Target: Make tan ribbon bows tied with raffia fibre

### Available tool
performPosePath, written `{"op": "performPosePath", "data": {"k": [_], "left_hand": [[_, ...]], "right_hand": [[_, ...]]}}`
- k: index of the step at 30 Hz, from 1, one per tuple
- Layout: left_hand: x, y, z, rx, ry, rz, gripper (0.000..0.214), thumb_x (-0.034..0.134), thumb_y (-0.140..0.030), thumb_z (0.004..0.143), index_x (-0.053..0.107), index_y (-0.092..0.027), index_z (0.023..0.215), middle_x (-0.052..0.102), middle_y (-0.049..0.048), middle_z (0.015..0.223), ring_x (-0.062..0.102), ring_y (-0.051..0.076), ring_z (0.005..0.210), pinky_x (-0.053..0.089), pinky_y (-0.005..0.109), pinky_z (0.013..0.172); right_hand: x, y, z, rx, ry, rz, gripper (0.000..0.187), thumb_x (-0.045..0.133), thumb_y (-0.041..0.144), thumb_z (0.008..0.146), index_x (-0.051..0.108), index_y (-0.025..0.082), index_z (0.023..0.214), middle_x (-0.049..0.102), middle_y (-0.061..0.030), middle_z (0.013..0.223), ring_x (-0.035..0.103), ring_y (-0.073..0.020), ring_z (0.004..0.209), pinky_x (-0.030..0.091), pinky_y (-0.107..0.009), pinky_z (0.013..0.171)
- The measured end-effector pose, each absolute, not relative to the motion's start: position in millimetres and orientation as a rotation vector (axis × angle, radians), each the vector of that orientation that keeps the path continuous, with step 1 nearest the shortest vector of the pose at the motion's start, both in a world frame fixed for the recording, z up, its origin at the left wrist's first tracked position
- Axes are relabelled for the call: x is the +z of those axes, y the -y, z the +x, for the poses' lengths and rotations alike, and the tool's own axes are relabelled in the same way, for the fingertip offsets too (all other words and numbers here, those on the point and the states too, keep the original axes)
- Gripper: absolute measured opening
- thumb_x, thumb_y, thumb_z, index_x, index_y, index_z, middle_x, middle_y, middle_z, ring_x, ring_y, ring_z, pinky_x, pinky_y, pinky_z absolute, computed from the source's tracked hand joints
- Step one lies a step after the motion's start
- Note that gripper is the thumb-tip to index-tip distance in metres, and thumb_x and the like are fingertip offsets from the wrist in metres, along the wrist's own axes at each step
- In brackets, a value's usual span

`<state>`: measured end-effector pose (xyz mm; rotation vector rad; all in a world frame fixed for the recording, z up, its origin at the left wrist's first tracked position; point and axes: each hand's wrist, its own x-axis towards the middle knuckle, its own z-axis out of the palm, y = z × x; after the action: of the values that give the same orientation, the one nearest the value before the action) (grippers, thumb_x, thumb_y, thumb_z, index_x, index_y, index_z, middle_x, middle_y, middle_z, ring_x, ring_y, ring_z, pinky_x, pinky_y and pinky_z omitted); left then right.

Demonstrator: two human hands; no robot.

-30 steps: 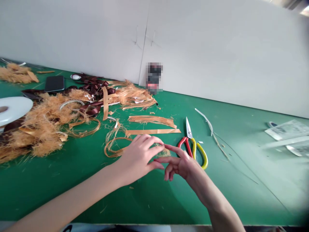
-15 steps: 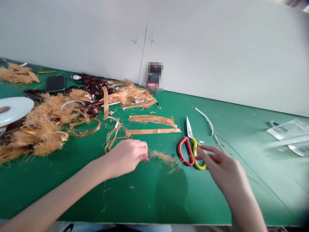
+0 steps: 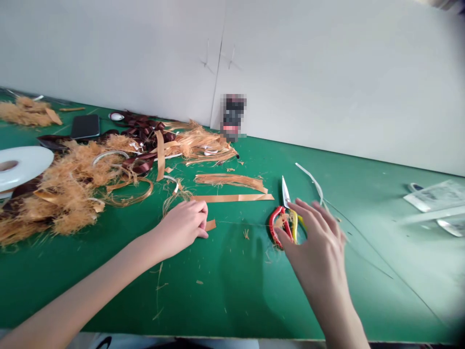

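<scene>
My left hand (image 3: 184,227) pinches a tan ribbon (image 3: 210,225), whose short end shows past the fingertips. Loose frayed threads (image 3: 177,195) trail behind this hand. My right hand (image 3: 317,242) is spread, thumb apart from the fingers, above the handles of scissors (image 3: 286,194) with one red and one yellow loop. A small clump of tan threads (image 3: 281,221) lies over the red loop near my right thumb. One thin thread stretches between the ribbon end and the scissors. Beyond my hands lie a flat ribbon strip (image 3: 236,198) and a partly frayed strip (image 3: 230,181).
On the left are a heap of frayed tan fibre (image 3: 69,194), a white reel (image 3: 25,165), a dark phone-like slab (image 3: 85,126) and brown ribbon (image 3: 143,127). A white strip (image 3: 310,178) and clear plastic packets (image 3: 436,194) lie right. A pale wall (image 3: 327,77) stands behind.
The frayed fibres stretched between my hands have come away toward the scissors, baring the ribbon end. My right hand has opened and moved slightly; my left hand has shifted left.
</scene>
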<state>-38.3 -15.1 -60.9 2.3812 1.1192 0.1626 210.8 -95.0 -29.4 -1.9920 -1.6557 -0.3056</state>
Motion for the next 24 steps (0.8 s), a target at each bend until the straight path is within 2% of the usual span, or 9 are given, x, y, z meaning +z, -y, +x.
{"op": "performPosePath", "data": {"k": [2, 3, 5, 11, 14, 16, 19, 22, 24], "left_hand": [[-64, 13, -39, 0.159, -1.077, 2.394, 0.026, 0.063, -0.022, 0.086, 0.051, -0.016, 0.064, 0.055, 0.0021, 0.09, 0.053, 0.018, 0.082, 0.04, 0.034, 0.075], [-66, 11, -39, 0.168, -1.051, 2.395, 0.026, 0.061, -0.021, 0.087, 0.05, -0.016, 0.065, 0.055, 0.0023, 0.09, 0.053, 0.018, 0.081, 0.041, 0.034, 0.075], [-68, 9, -39, 0.198, -1.007, 2.374, 0.024, 0.058, -0.018, 0.088, 0.05, -0.016, 0.065, 0.054, 0.0024, 0.093, 0.054, 0.016, 0.079, 0.042, 0.032, 0.073], [-65, 8, -36, 0.292, -1.018, 2.413, 0.013, 0.057, -0.007, 0.083, 0.06, -0.016, 0.075, 0.057, 0.0025, 0.105, 0.059, 0.015, 0.079, 0.045, 0.029, 0.073], [-70, 6, -35, 0.392, -1.066, 2.492, 0.013, 0.06, -0.012, 0.084, 0.064, -0.017, 0.073, 0.059, 0.0021, 0.097, 0.059, 0.017, 0.082, 0.045, 0.032, 0.077], [-75, 4, -35, 0.447, -1.068, 2.552, 0.017, 0.058, -0.013, 0.084, 0.065, -0.017, 0.07, 0.058, 0.0026, 0.091, 0.058, 0.018, 0.083, 0.044, 0.034, 0.078], [-77, 1, -36, 0.518, -1.01, 2.513, 0.016, 0.057, -0.011, 0.083, 0.064, -0.017, 0.07, 0.056, 0.0034, 0.091, 0.056, 0.02, 0.086, 0.043, 0.035, 0.078], [-69, -1, -37, 0.603, -0.916, 2.219, 0.012, 0.059, -0.016, 0.084, 0.06, -0.018, 0.072, 0.057, 0.0022, 0.091, 0.057, 0.017, 0.085, 0.044, 0.033, 0.08], [-59, -1, -38, 0.632, -0.864, 1.926, 0.013, 0.057, -0.024, 0.087, 0.056, -0.019, 0.076, 0.06, 0.0013, 0.088, 0.059, 0.016, 0.082, 0.046, 0.032, 0.079]], "right_hand": [[-29, 94, 203, -0.504, 1.823, -1.856, 0.027, 0.057, 0.022, 0.084, 0.066, 0.021, 0.109, 0.06, -0.0116, 0.134, 0.027, -0.0416, 0.141, 0.02, -0.069, 0.106], [-29, 93, 199, -0.538, 1.895, -1.792, 0.026, 0.058, 0.02, 0.085, 0.067, 0.022, 0.108, 0.057, -0.0107, 0.137, 0.019, -0.0408, 0.144, 0.017, -0.07, 0.107], [-30, 90, 190, -0.508, 2.018, -1.655, 0.025, 0.059, 0.017, 0.085, 0.069, 0.023, 0.107, 0.054, -0.009, 0.141, 0.016, -0.0383, 0.145, 0.019, -0.067, 0.108], [-43, 75, 167, -0.202, 2.34, -1.368, 0.022, 0.06, 0.014, 0.085, 0.072, 0.025, 0.099, 0.057, -0.0039, 0.139, 0.032, -0.0355, 0.139, 0.024, -0.06, 0.11], [-50, 68, 160, -0.054, 2.442, -1.32, 0.021, 0.062, 0.018, 0.085, 0.07, 0.023, 0.103, 0.057, -0.0048, 0.139, 0.035, -0.0354, 0.138, 0.028, -0.058, 0.11], [-53, 65, 157, 0.047, 2.501, -1.302, 0.022, 0.061, 0.017, 0.086, 0.068, 0.02, 0.107, 0.064, -0.0065, 0.131, 0.044, -0.0316, 0.133, 0.031, -0.054, 0.11], [-52, 62, 155, 0.188, 2.496, -1.409, 0.031, 0.059, 0.025, 0.09, 0.063, 0.015, 0.119, 0.075, -0.0092, 0.102, 0.065, -0.0262, 0.102, 0.047, -0.043, 0.093], [-45, 60, 161, 0.222, 2.224, -1.748, 0.046, 0.052, 0.043, 0.092, 0.059, 0.011, 0.125, 0.073, -0.0075, 0.072, 0.067, -0.0257, 0.072, 0.05, -0.038, 0.068], [-40, 59, 170, 0.244, 1.942, -1.951, 0.048, 0.045, 0.046, 0.095, 0.059, 0.013, 0.126, 0.068, -0.0036, 0.058, 0.065, -0.0242, 0.061, 0.048, -0.035, 0.06]]}}
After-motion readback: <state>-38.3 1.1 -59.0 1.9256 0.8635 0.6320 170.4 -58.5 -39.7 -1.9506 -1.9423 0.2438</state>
